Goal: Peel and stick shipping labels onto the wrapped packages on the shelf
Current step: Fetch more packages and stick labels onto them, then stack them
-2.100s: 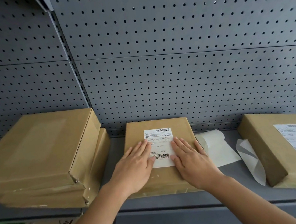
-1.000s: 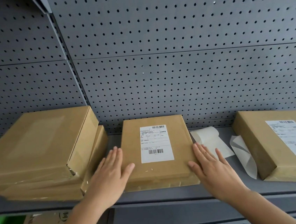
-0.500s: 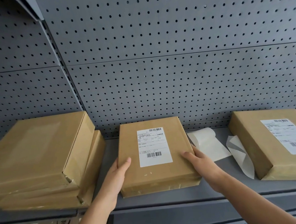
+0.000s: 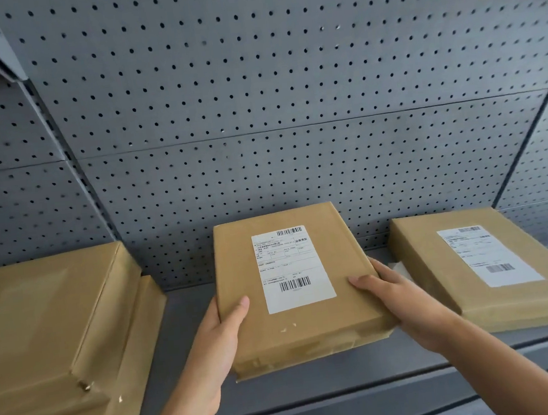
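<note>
A brown wrapped package [image 4: 299,336] with a white shipping label [image 4: 291,269] stuck on its top is held in the middle, tilted and lifted off the grey shelf [image 4: 188,304]. My left hand [image 4: 221,344] grips its left edge, thumb on top. My right hand [image 4: 400,298] grips its right edge, thumb on top, fingers underneath. A second labelled package [image 4: 499,302] lies on the shelf to the right. On the left lies a stack of unlabelled brown packages [image 4: 52,332].
A grey pegboard wall [image 4: 290,121] rises behind the shelf. A scrap of white backing paper [image 4: 399,267] peeks out between the held package and the right one. The shelf's front lip [image 4: 353,398] runs below my forearms.
My hands left the label, slid to the package's sides and gripped them. The package has since been raised and tilted off the shelf, covering most of the backing papers.
</note>
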The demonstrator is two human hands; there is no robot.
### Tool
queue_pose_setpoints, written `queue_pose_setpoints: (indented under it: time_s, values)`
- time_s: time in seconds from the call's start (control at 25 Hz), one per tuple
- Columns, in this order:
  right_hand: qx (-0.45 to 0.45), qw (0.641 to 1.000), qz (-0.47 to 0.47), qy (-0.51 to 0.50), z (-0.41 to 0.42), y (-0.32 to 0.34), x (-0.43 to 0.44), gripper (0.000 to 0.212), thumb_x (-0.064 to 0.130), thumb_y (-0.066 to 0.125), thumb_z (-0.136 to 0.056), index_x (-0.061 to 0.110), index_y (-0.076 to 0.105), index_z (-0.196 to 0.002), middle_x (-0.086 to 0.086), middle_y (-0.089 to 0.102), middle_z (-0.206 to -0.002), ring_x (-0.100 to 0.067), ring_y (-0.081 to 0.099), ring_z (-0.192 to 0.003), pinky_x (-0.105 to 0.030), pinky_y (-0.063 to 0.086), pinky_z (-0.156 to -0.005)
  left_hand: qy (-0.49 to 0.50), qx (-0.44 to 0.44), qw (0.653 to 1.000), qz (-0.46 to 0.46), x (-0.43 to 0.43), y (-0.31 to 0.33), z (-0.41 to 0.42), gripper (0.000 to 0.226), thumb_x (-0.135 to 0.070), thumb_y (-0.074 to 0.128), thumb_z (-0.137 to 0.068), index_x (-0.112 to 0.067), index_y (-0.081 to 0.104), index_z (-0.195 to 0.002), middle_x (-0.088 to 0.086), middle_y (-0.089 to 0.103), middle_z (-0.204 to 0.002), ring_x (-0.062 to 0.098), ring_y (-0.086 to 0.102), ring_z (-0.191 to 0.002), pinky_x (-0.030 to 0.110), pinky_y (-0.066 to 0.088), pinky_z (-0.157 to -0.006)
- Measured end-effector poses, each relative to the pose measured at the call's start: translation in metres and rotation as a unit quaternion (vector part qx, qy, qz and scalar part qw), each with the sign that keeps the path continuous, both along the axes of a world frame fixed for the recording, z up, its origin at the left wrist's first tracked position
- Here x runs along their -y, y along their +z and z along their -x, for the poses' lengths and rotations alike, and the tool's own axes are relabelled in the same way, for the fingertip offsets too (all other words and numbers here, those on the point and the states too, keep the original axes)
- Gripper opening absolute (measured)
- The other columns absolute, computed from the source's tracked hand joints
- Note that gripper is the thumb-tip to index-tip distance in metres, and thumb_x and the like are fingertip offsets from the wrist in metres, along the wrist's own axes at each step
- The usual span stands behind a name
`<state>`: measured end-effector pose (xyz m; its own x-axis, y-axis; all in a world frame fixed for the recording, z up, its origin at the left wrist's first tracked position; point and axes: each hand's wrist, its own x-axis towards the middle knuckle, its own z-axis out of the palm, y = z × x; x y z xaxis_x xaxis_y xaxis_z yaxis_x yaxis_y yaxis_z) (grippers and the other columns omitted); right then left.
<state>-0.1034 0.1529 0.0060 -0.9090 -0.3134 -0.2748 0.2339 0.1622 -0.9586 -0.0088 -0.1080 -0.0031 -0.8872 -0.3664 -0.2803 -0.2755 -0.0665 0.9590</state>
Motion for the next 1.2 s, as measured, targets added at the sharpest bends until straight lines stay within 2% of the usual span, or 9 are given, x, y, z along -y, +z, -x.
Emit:
queue_pose_setpoints:
  time_s: [0.12,0.28,0.44,0.52,0.64,0.76,0.84,1.0,1.2]
  values:
    - [-0.007,1.000,0.010,-0.024,0.003,0.024,-0.032,0.033,0.031,0.061,-0.096,0.042,0.057,-0.127,0.012,0.075,-0.111,-0.013,0.073,-0.100,-0.028,0.055,-0.081,-0.040,-0.023,0.999,0.018,-0.024,0.020,0.016,0.031,-0.048,0.058,-0.097,-0.048,0.059,-0.128,-0.032,0.070,-0.115,-0.002,0.062,-0.114,0.026,0.044,-0.089]
    - [-0.042,0.995,-0.028,-0.082,0.011,0.049,-0.084,0.031,0.037,0.064,-0.092,0.044,0.060,-0.122,0.012,0.075,-0.110,-0.016,0.070,-0.106,-0.041,0.050,-0.101,-0.096,-0.052,0.994,0.030,-0.064,0.040,0.042,0.031,-0.047,0.059,-0.097,-0.049,0.059,-0.128,-0.036,0.070,-0.112,-0.005,0.061,-0.113,0.024,0.042,-0.090]
    - [-0.062,0.992,-0.038,-0.106,0.016,0.070,-0.141,0.035,0.042,0.064,-0.092,0.041,0.059,-0.127,0.009,0.074,-0.114,-0.019,0.069,-0.109,-0.044,0.048,-0.105,-0.151,-0.062,0.986,0.032,-0.113,0.055,0.068,0.032,-0.049,0.059,-0.097,-0.045,0.060,-0.129,-0.031,0.070,-0.116,-0.001,0.061,-0.116,0.027,0.043,-0.095]
    - [-0.069,0.988,-0.036,-0.134,0.020,0.079,-0.170,0.033,0.039,0.063,-0.093,0.036,0.061,-0.126,0.004,0.075,-0.115,-0.022,0.070,-0.108,-0.046,0.048,-0.105,-0.184,-0.068,0.980,0.029,-0.140,0.062,0.080,0.029,-0.048,0.057,-0.098,-0.043,0.060,-0.127,-0.028,0.069,-0.116,-0.001,0.062,-0.112,0.023,0.044,-0.088]
    - [-0.069,0.982,-0.032,-0.172,0.025,0.088,-0.213,0.027,0.033,0.060,-0.097,0.031,0.064,-0.123,-0.001,0.077,-0.111,-0.025,0.072,-0.103,-0.046,0.052,-0.100,-0.232,-0.071,0.970,0.031,-0.183,0.069,0.099,0.027,-0.047,0.055,-0.099,-0.041,0.059,-0.126,-0.026,0.068,-0.116,-0.001,0.061,-0.111,0.016,0.043,-0.078]
    - [-0.066,0.979,-0.026,-0.190,0.032,0.092,-0.249,0.023,0.030,0.059,-0.098,0.029,0.067,-0.119,-0.004,0.078,-0.105,-0.022,0.075,-0.092,-0.034,0.061,-0.077,-0.270,-0.075,0.959,0.038,-0.218,0.066,0.115,0.034,-0.048,0.054,-0.100,-0.040,0.055,-0.133,-0.023,0.068,-0.119,-0.001,0.062,-0.109,0.016,0.045,-0.077]
    - [-0.063,0.977,-0.023,-0.202,0.041,0.089,-0.271,0.026,0.028,0.061,-0.097,0.027,0.066,-0.122,-0.005,0.078,-0.106,-0.023,0.075,-0.092,-0.030,0.059,-0.070,-0.287,-0.071,0.954,0.051,-0.236,0.060,0.124,0.039,-0.051,0.053,-0.099,-0.040,0.052,-0.137,-0.022,0.068,-0.120,0.000,0.063,-0.109,0.020,0.048,-0.083]
    - [-0.055,0.975,-0.024,-0.213,0.065,0.073,-0.302,0.032,0.027,0.066,-0.094,0.025,0.066,-0.126,-0.007,0.077,-0.110,-0.026,0.073,-0.099,-0.036,0.056,-0.083,-0.298,-0.053,0.950,0.075,-0.262,0.041,0.140,0.053,-0.060,0.053,-0.096,-0.040,0.047,-0.144,-0.020,0.068,-0.125,0.006,0.063,-0.116,0.038,0.048,-0.107]
    - [-0.025,0.979,-0.030,-0.200,0.086,0.049,-0.320,0.034,0.034,0.067,-0.093,0.027,0.066,-0.126,-0.005,0.076,-0.113,-0.026,0.073,-0.102,-0.039,0.057,-0.089,-0.291,-0.030,0.949,0.121,-0.278,0.025,0.152,0.065,-0.070,0.049,-0.089,-0.035,0.047,-0.144,-0.016,0.067,-0.126,0.011,0.062,-0.118,0.041,0.047,-0.108]
